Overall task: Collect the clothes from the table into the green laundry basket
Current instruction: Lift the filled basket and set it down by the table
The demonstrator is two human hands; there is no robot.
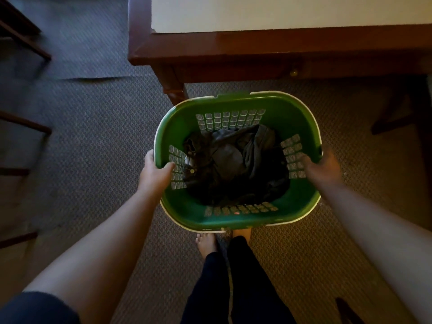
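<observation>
I hold the green laundry basket [289,108] in front of me, above the carpet. My left hand [155,170] grips its left rim, thumb inside. On the opposite rim my right hand [323,168] is closed the same way. Dark grey and black clothes [236,162] lie bunched in the bottom of the basket. The table [257,45] stands just beyond the basket, with a dark wood frame and a pale top; the part of the top I see bears no clothes.
Patterned grey carpet [93,148] covers the floor. A table leg [173,85] stands close behind the basket's far left rim. Dark wooden furniture rails [23,127] run along the left edge. My bare feet [207,244] are under the basket's near rim.
</observation>
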